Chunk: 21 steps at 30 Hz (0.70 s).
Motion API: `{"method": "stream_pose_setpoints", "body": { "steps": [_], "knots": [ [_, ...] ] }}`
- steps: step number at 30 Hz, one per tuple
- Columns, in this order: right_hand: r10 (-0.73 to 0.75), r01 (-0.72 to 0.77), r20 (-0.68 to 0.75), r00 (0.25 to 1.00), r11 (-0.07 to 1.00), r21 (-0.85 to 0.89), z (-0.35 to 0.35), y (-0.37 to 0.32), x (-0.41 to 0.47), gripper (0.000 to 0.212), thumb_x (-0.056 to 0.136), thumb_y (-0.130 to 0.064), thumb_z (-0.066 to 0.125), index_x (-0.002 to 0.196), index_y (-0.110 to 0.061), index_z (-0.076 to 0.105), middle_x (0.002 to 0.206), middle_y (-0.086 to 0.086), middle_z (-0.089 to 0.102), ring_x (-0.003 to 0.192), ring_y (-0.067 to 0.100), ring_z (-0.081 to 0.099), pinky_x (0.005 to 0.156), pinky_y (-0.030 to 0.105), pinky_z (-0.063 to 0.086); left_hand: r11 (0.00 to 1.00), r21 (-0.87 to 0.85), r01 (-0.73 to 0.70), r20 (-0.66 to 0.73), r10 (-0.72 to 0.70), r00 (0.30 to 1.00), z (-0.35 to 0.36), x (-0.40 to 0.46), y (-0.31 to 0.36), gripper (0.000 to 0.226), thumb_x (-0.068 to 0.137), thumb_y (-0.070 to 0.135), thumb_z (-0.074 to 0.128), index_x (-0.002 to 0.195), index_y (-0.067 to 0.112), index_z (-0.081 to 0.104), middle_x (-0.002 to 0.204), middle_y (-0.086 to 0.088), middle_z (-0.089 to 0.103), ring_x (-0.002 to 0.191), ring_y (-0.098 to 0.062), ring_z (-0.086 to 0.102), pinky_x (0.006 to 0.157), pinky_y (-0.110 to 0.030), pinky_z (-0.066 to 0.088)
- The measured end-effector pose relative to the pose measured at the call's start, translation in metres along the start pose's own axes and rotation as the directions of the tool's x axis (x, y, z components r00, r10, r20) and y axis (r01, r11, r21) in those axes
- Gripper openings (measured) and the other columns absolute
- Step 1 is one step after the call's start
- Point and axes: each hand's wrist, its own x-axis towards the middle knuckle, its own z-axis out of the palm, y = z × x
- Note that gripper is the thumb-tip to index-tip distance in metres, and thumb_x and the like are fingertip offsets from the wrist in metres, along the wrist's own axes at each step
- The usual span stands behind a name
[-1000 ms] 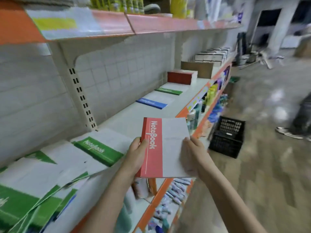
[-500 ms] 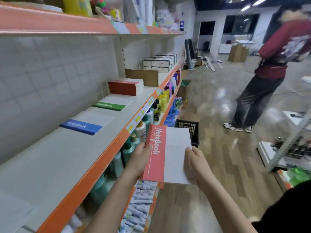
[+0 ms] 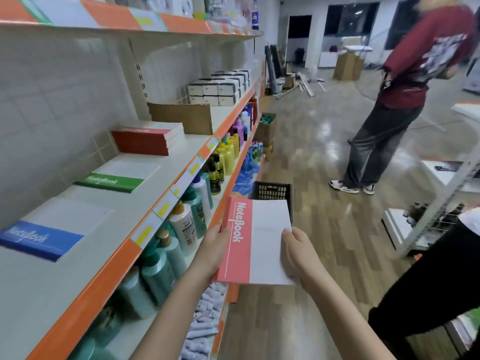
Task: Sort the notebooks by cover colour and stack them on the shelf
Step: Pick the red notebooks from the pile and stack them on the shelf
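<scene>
Red-banded notebook sits low in the centre of the frame, held out in the air off the shelf edge. The left hand grips its red spine side, fingers curled under, and the right hand pinches the white right edge, thumb on top. Over the last second the view has swung from the unsorted heap of green notebooks toward the sorted run, so the carry is well under way. On the shelf at the left of the frame lie 3 sorted places: a blue notebook nearest, a green notebook beyond it, and the red stack farther up, against the tiled wall. That stack looks like the target, and it is well apart from the hands. A black crate stands on the floor just behind the notebook, and another person stands at the upper right.
</scene>
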Motion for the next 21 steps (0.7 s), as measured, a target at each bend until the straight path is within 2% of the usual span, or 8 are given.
{"method": "stream_pose_setpoints", "body": {
  "steps": [3, 7, 10, 12, 15, 17, 21],
  "knots": [
    [0.019, -0.019, -0.002, 1.0, 1.0, -0.002, -0.002, -0.002, 0.039, 0.03, 0.1, -0.019, 0.031, 0.101, -0.003, 0.056, 0.107, 0.012, 0.063, 0.102, 0.027, 0.059, 0.092, 0.036, 0.044, 1.0, 0.011, 0.001, 0.018, -0.001, 1.0, 0.009, 0.041, 0.005, 0.022, 0.095, 0.04, 0.05, 0.098, 0.024, 0.065, 0.081, 0.004, 0.075, 0.071, -0.013, 0.072, 0.057, -0.022, 0.05],
    [0.016, -0.015, -0.004, 1.0, 0.999, 0.034, 0.004, -0.019, 0.102, 0.027, 0.101, -0.021, 0.032, 0.094, -0.007, 0.054, 0.103, 0.011, 0.063, 0.092, 0.023, 0.058, 0.076, 0.029, 0.042, 1.0, 0.02, 0.005, 0.003, -0.005, 1.0, 0.011, 0.106, 0.022, 0.029, 0.093, 0.04, 0.052, 0.098, 0.015, 0.065, 0.083, -0.002, 0.075, 0.073, -0.017, 0.072, 0.062, -0.026, 0.049],
    [0.008, -0.009, 0.03, 1.0, 1.0, 0.025, 0.014, -0.038, 0.153, 0.027, 0.1, -0.019, 0.031, 0.094, -0.005, 0.054, 0.101, 0.011, 0.062, 0.087, 0.02, 0.055, 0.073, 0.028, 0.039, 0.999, 0.034, 0.002, -0.035, -0.001, 0.999, 0.006, 0.155, 0.038, 0.031, 0.093, 0.042, 0.051, 0.095, 0.014, 0.064, 0.082, -0.002, 0.074, 0.075, -0.019, 0.072, 0.069, -0.031, 0.051],
    [0.005, -0.005, 0.047, 0.999, 1.0, 0.009, 0.02, -0.052, 0.186, 0.028, 0.1, -0.019, 0.031, 0.098, -0.001, 0.053, 0.105, 0.015, 0.061, 0.088, 0.021, 0.054, 0.072, 0.029, 0.038, 0.999, 0.04, -0.001, -0.056, 0.003, 0.998, 0.002, 0.186, 0.05, 0.031, 0.093, 0.044, 0.05, 0.095, 0.016, 0.063, 0.081, -0.001, 0.074, 0.077, -0.019, 0.071, 0.071, -0.031, 0.051],
    [-0.007, 0.008, 0.057, 0.998, 1.0, -0.007, 0.029, -0.073, 0.23, 0.029, 0.1, -0.021, 0.031, 0.101, 0.0, 0.052, 0.111, 0.017, 0.059, 0.097, 0.026, 0.056, 0.076, 0.03, 0.039, 1.0, 0.029, -0.007, -0.085, 0.009, 0.996, -0.006, 0.226, 0.069, 0.03, 0.094, 0.041, 0.05, 0.098, 0.014, 0.062, 0.078, 0.001, 0.073, 0.071, -0.017, 0.071, 0.062, -0.027, 0.05],
    [-0.026, 0.026, 0.072, 0.997, 1.0, -0.005, 0.036, -0.086, 0.254, 0.029, 0.1, -0.022, 0.031, 0.1, -0.002, 0.052, 0.111, 0.016, 0.06, 0.104, 0.029, 0.057, 0.079, 0.031, 0.041, 1.0, 0.019, -0.023, -0.105, 0.025, 0.994, -0.011, 0.247, 0.082, 0.029, 0.095, 0.04, 0.05, 0.097, 0.015, 0.063, 0.077, 0.001, 0.073, 0.071, -0.018, 0.071, 0.065, -0.031, 0.052],
    [-0.076, 0.079, 0.116, 0.99, 0.997, -0.023, 0.054, -0.106, 0.29, 0.033, 0.1, -0.022, 0.032, 0.105, 0.004, 0.052, 0.113, 0.022, 0.058, 0.098, 0.028, 0.057, 0.078, 0.032, 0.04, 0.999, -0.003, -0.039, -0.126, 0.038, 0.991, -0.028, 0.271, 0.099, 0.029, 0.096, 0.044, 0.047, 0.1, 0.022, 0.064, 0.084, -0.001, 0.074, 0.076, -0.019, 0.072, 0.071, -0.033, 0.055]
  ]
}}
